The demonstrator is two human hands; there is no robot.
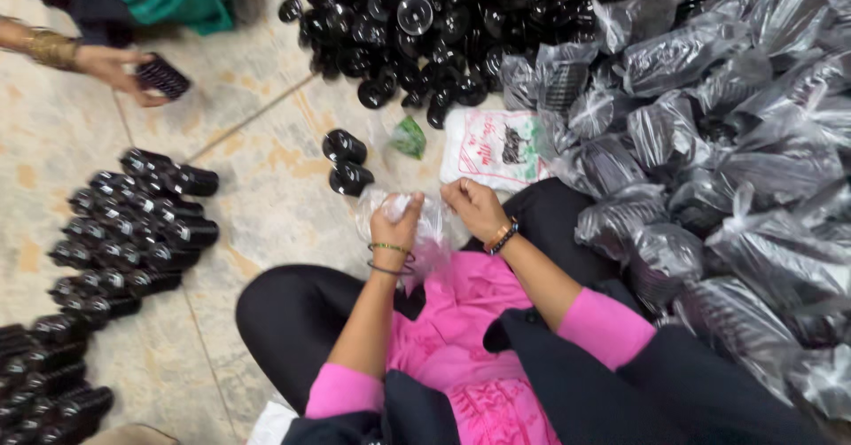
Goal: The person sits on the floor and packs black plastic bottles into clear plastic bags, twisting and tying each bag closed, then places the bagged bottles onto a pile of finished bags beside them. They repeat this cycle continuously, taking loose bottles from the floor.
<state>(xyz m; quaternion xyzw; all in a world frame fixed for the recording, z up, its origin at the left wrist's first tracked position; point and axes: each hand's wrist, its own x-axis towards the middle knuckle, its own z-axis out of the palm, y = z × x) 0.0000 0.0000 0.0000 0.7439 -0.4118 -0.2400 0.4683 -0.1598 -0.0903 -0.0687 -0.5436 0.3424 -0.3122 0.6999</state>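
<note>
My left hand (395,219) and my right hand (476,207) both grip a thin clear plastic bag (431,232) above my lap, the left fist bunching its left edge and the right pinching its top right. The bag looks empty. Two black round stacked parts (347,162) lie on the floor just beyond my left hand. A big heap of loose black round parts (425,28) spreads at the top centre.
Several filled clear bags of black parts (709,144) pile up on the right. Rows of stacked black parts (133,223) line the tiled floor at left. Another person's hand (111,68) at top left holds a black stack (162,76). A white printed packet (496,148) lies ahead.
</note>
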